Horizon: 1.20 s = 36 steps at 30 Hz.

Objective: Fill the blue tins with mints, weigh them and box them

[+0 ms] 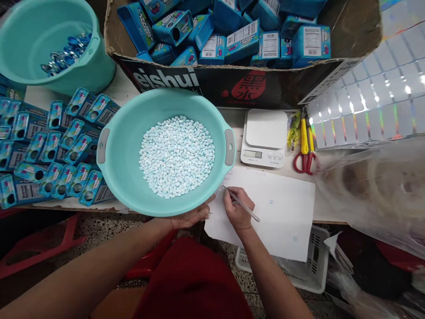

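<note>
My right hand [237, 208] is closed on a thin pen [244, 207], its tip touching the top left of a white sheet of paper [279, 212] on the table. My left hand [192, 217] rests flat with fingers stretched out at the table's front edge, just under the near rim of a teal basin [122, 177] and touching the paper's left edge. The basin holds a heap of small white and pale blue tablets [176, 155].
A white digital scale [264, 138] stands right of the basin, with red-handled scissors [305, 157] and yellow cutters beside it. Blue candy boxes [49, 146] lie at the left. A cardboard carton [229, 82] of blue boxes and a teal bucket [96, 75] stand behind. Holographic sheets [375, 88] lie at right.
</note>
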{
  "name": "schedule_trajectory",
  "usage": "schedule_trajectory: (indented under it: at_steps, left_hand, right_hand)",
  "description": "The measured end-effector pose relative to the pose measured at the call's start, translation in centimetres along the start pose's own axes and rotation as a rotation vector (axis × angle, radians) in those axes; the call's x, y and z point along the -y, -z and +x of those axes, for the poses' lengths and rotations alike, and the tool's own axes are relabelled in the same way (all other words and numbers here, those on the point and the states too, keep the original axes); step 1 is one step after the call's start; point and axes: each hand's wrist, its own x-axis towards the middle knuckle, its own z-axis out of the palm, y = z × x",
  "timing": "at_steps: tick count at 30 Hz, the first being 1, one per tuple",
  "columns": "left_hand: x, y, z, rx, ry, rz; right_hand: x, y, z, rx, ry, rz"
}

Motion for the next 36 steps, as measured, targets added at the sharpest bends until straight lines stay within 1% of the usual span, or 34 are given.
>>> schedule_trajectory:
  at_steps: [4,9,15,17,22,28,30,32,36]
  left_hand:
    - [-0.1,0.1,0.1,0.014,0.014,0.049]
    - [-0.1,0.2,0.1,0.005,-0.04,0.063]
    - [0.5,-0.4,-0.1,0.016,-0.077,0.08]
    - [0.7,-0.7,-0.2,-0.005,-0.095,0.086]
    - [0.5,-0.7,-0.2,-0.064,-0.055,0.114]
    - [-0.1,0.2,0.2,0.006,-0.038,0.051]
    - [-0.2,0.3,0.3,0.008,-0.018,0.058]
    - [-0.2,0.4,0.3,0.012,-0.026,0.053]
    - [-0.1,0.1,0.3,0.007,-0.031,-0.008]
  right_hand:
    - [-0.1,-0.1,0.0,-0.006,0.013,0.004]
    - [-0.1,0.0,0.0,-0.007,0.03,-0.002]
    - [-0.1,0.0,-0.1,0.001,0.016,0.006]
    - [0.0,0.0,0.0,-0.004,0.016,0.006]
    - [0.0,0.0,0.0,-0.007,0.013,0.008]
    - [-0.2,-0.3,-0.2,-0.04,-0.044,0.006]
    - [-0.2,-0.3,-0.3,-0.033,-0.041,0.006]
    - [-0.1,-0.2,-0.2,-0.026,-0.031,0.003]
    - [-0.1,-0.1,-0.1,-0.029,-0.031,0.0]
